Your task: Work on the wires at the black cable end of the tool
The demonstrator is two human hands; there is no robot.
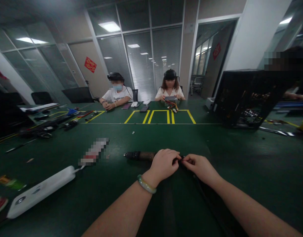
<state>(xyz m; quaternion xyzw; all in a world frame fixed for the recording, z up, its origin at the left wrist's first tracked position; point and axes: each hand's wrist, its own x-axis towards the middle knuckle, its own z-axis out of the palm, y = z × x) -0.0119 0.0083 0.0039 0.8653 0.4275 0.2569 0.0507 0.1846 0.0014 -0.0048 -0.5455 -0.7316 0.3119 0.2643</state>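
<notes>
My left hand (164, 164) and my right hand (197, 168) meet over the green mat of the table (151, 138), with their fingertips pinching a thin black cable (181, 160). A dark cylindrical tool with a brown grip (139, 156) extends left from my left hand, and its far end rests on the mat. Another length of black cable (199, 191) trails down toward me under my right wrist. My fingers hide the exact join between cable and tool. A pale green bangle (146, 184) circles my left wrist.
A white power strip (41, 192) lies at the left, its cord leading to a blurred object (93, 151). A black open-framed rack (252, 98) stands at the right. Across the table, two seated people (117, 92) handle small items, and scattered tools lie at the far left.
</notes>
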